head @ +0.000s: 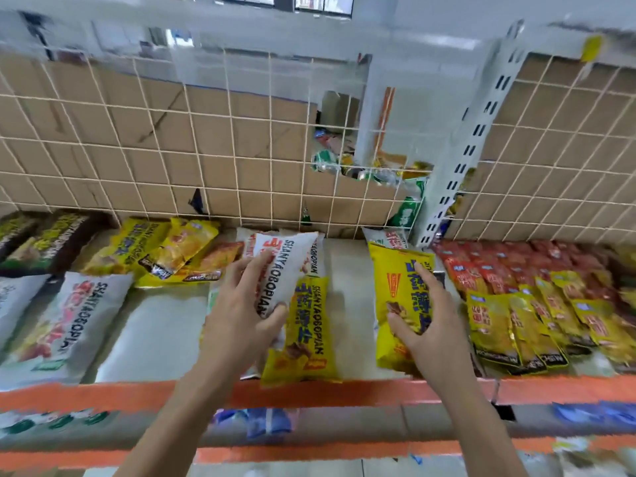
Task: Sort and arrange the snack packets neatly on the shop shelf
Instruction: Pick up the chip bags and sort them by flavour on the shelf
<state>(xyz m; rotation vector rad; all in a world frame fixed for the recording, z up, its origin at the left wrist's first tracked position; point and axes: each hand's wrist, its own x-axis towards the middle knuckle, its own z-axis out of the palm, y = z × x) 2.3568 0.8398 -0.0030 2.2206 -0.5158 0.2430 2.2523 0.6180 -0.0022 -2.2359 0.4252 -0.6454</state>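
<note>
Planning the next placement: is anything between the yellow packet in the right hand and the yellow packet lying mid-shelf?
Nothing visible. Only a bare strip of shelf separates the held yellow packet in the right hand from the lying yellow packet. The left hand grips a white packet on its far side.

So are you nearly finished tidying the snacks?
About halfway, I think. Done: the small red and yellow packets on the right lie in rows. In hand: the left hand grips a white packet, the right hand holds a yellow packet. Left: the jumbled heap at the back left.
</note>
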